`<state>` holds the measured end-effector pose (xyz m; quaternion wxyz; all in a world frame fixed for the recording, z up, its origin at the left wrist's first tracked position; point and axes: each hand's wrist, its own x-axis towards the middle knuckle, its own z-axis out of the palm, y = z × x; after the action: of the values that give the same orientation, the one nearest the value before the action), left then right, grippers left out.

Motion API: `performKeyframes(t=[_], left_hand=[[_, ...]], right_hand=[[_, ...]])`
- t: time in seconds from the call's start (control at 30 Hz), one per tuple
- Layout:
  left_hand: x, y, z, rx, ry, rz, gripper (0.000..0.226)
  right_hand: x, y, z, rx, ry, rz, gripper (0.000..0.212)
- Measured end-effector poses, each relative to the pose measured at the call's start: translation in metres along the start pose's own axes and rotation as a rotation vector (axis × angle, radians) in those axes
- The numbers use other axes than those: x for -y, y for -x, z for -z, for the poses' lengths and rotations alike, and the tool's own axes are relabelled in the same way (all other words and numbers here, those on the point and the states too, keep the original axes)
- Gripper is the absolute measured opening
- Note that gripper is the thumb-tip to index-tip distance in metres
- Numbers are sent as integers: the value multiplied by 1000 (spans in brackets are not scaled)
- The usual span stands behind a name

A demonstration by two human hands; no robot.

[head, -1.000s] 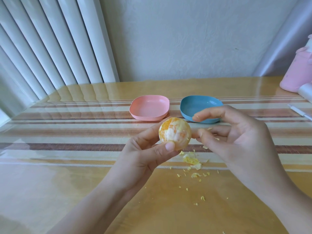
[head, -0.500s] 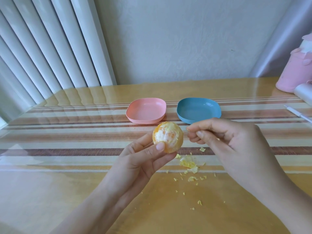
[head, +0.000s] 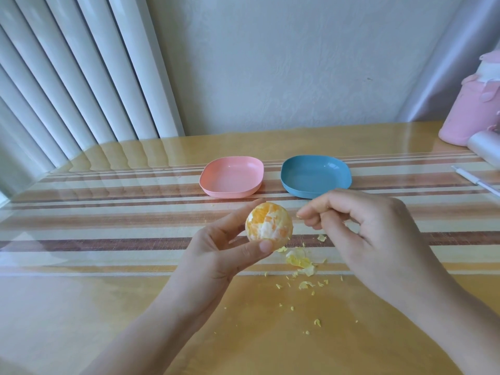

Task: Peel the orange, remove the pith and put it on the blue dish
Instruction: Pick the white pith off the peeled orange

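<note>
Left hand [head: 216, 261] grips the small round peeled orange [head: 269, 225], partly covered with white pith, between thumb and fingers above the glossy striped wooden table [head: 108, 307]. Right hand [head: 373, 234], just beside it, has its curled fingertips pressed together. The blue square plastic dish [head: 316, 194] lies behind, apart from the fruit. Yellow peel scraps [head: 300, 259] lie below.

1. I read the orange [head: 269, 225] as bright orange flesh patched with white pith.
2. The blue dish [head: 315, 175] is plain teal-blue, and the pink dish [head: 231, 177] is plain salmon.
3. The table [head: 108, 307] is glossy honey-yellow, crossed by cream, tan and brown stripes (woven-looking, from here).
4. The scraps [head: 300, 259] are pale yellow.
5. The blinds [head: 67, 77] are white and the bottle [head: 470, 115] is pink.
</note>
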<state>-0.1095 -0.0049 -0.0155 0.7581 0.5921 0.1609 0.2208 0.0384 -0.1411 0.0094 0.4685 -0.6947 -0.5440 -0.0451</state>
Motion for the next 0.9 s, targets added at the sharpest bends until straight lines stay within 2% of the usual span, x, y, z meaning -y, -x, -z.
performKeyframes(t=[0.13,0.33,0.6,0.77,0.9], left_hand=[[0,1,0,-8,-43,-12,62],[1,1,1,-25,-142,-21,67],[4,2,-3,-110,-339,-54,70],[4,2,-4,-111,-358,-94,70],[4,3,-4,-115,-359,-113,69]], right_hand=[[0,1,-2,0,-8,-11,17],[6,1,-1,-10,-181,-110,18],[5,7,-11,-50,0,12,18],[5,7,-12,-53,-52,-28,18],[6,6,-12,-72,-43,-7,7]])
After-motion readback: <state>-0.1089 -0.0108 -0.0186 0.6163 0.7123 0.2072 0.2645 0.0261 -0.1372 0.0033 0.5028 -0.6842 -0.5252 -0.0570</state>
